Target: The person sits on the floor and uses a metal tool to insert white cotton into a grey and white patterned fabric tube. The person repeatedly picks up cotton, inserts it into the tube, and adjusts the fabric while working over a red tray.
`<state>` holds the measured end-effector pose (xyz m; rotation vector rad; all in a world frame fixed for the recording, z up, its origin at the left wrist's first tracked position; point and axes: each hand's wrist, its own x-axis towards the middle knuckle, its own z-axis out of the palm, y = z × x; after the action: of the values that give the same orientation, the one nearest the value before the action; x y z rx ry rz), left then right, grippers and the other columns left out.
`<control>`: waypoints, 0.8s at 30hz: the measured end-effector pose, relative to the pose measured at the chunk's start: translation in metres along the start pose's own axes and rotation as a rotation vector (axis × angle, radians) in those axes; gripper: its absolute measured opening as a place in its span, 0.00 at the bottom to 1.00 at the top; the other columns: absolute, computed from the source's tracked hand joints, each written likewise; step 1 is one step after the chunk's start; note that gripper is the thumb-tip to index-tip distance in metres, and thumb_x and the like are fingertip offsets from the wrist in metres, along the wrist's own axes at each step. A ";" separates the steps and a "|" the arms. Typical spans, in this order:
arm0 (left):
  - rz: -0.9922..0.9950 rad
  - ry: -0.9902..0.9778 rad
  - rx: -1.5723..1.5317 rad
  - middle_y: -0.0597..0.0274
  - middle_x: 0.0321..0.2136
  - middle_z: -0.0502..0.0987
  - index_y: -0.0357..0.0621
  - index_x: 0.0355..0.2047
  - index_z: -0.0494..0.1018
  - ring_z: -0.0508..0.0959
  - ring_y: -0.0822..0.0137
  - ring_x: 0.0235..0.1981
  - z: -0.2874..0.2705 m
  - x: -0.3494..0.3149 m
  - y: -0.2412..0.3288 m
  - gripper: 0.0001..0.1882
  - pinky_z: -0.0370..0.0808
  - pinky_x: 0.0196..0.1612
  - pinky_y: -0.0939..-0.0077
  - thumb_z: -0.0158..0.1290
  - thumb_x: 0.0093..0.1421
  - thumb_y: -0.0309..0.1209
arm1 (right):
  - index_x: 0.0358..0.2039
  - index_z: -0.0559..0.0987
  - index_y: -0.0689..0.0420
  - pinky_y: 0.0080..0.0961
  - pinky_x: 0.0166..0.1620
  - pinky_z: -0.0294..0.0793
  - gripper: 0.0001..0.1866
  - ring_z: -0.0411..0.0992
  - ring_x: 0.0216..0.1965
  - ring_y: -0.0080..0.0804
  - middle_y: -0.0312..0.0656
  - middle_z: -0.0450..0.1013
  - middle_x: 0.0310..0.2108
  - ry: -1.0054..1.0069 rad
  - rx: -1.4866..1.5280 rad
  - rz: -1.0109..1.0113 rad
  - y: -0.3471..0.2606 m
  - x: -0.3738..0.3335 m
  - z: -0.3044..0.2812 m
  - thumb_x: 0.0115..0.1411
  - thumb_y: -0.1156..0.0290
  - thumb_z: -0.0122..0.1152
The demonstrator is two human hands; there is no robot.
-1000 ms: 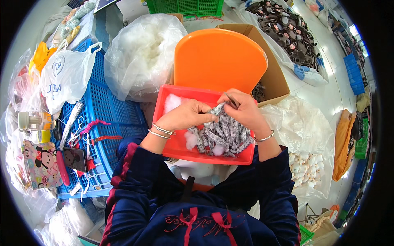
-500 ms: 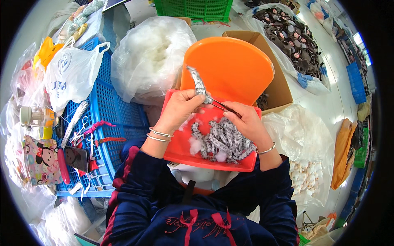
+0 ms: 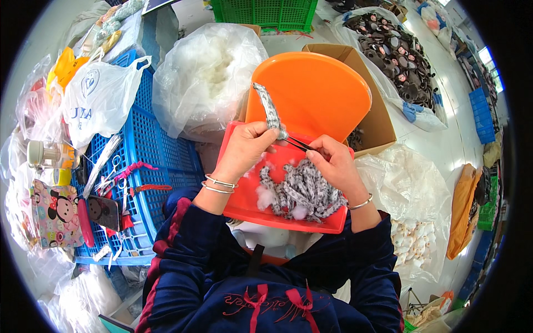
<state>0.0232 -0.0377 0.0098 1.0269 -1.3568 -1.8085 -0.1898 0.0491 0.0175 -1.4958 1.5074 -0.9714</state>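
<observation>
Jutting beyond left fingers [image 3: 257,130]: grey strip [image 3: 267,107], tweezers [image 3: 297,144] at near end.

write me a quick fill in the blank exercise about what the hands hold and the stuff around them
1. The left hand holds a grey strip, while the thin tool is held by the ____.
2. The tray with more grey strips in it is coloured ____.
3. The chair back just beyond the tray is coloured ____.
4. The large blue crate nearest the person stands on their ____ side.

Missing words: right hand; red; orange; left.
</observation>
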 end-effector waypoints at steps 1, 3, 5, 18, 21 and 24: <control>0.012 0.008 0.011 0.62 0.33 0.81 0.35 0.39 0.80 0.81 0.74 0.34 0.001 0.000 0.000 0.12 0.77 0.35 0.82 0.52 0.64 0.30 | 0.32 0.74 0.65 0.17 0.26 0.65 0.05 0.66 0.23 0.15 0.36 0.72 0.24 -0.003 0.030 -0.003 0.000 0.000 0.000 0.60 0.76 0.60; 0.005 -0.008 0.012 0.61 0.33 0.81 0.34 0.38 0.79 0.81 0.73 0.34 0.000 0.000 0.000 0.12 0.77 0.35 0.82 0.51 0.65 0.30 | 0.32 0.74 0.65 0.17 0.26 0.65 0.05 0.66 0.23 0.16 0.36 0.72 0.24 -0.002 0.047 -0.014 0.002 0.001 0.001 0.61 0.76 0.59; -0.008 -0.021 -0.010 0.60 0.33 0.81 0.34 0.38 0.79 0.82 0.72 0.35 -0.001 0.000 0.001 0.11 0.77 0.35 0.82 0.51 0.65 0.30 | 0.32 0.75 0.65 0.18 0.26 0.64 0.05 0.65 0.23 0.18 0.36 0.71 0.23 0.008 0.021 -0.030 0.004 0.001 0.001 0.61 0.75 0.59; -0.043 -0.045 0.015 0.62 0.30 0.81 0.35 0.39 0.79 0.82 0.73 0.33 -0.008 0.003 0.001 0.10 0.77 0.34 0.83 0.52 0.64 0.29 | 0.30 0.74 0.63 0.21 0.27 0.65 0.06 0.66 0.23 0.22 0.38 0.70 0.22 0.043 -0.120 -0.110 0.001 0.002 -0.002 0.59 0.75 0.61; -0.005 -0.060 0.125 0.64 0.28 0.81 0.35 0.39 0.79 0.79 0.77 0.29 -0.011 0.003 0.001 0.10 0.76 0.34 0.84 0.54 0.63 0.29 | 0.30 0.74 0.62 0.17 0.26 0.62 0.06 0.61 0.22 0.16 0.33 0.67 0.20 0.065 -0.138 -0.149 0.005 0.002 -0.002 0.60 0.74 0.62; 0.009 -0.062 0.142 0.66 0.25 0.80 0.36 0.37 0.80 0.76 0.79 0.25 -0.012 0.004 -0.001 0.09 0.75 0.32 0.84 0.55 0.62 0.29 | 0.30 0.74 0.63 0.20 0.27 0.65 0.06 0.66 0.23 0.21 0.37 0.69 0.22 0.058 -0.153 -0.140 0.000 0.001 -0.003 0.59 0.75 0.62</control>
<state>0.0316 -0.0464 0.0058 1.0430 -1.5439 -1.7710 -0.1923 0.0480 0.0189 -1.7140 1.5647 -1.0068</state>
